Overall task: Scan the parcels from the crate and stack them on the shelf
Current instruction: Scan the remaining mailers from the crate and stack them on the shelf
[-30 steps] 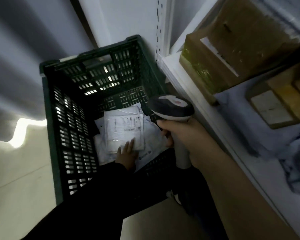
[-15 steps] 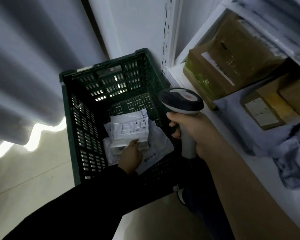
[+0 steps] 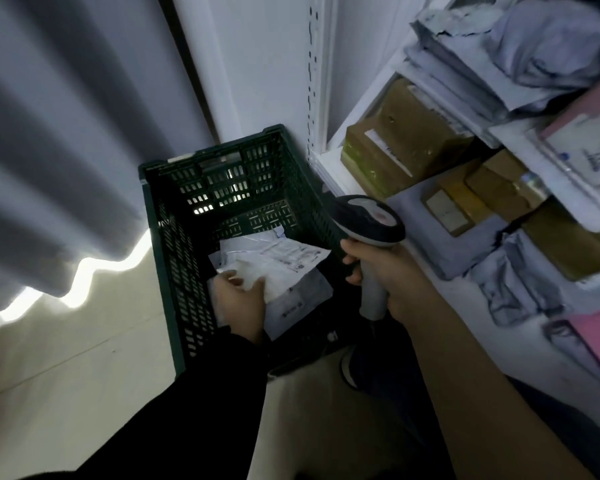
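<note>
A dark green slatted crate (image 3: 160,216) stands on the floor against the wall. Inside it my left hand (image 3: 238,301) grips the near edge of a white parcel bag (image 3: 278,265) with a printed label, tilted up off another white parcel (image 3: 298,303) below. My right hand (image 3: 392,271) holds a grey and black barcode scanner (image 3: 368,223) by its handle, its head just right of the crate and above the lifted parcel. The white shelf (image 3: 329,161) rises on the right.
The lower shelf holds brown cardboard boxes (image 3: 406,136) and grey mailer bags (image 3: 465,247); the upper one carries piled grey bags (image 3: 520,46) and a pink parcel (image 3: 586,133). A grey curtain (image 3: 56,133) hangs at the left over a pale floor. My shoe (image 3: 349,368) is beside the crate.
My left hand has closed on the top parcel and raised its edge from the pile. The view has swung up and right, showing more of the shelf. The scanner stays in my right hand.
</note>
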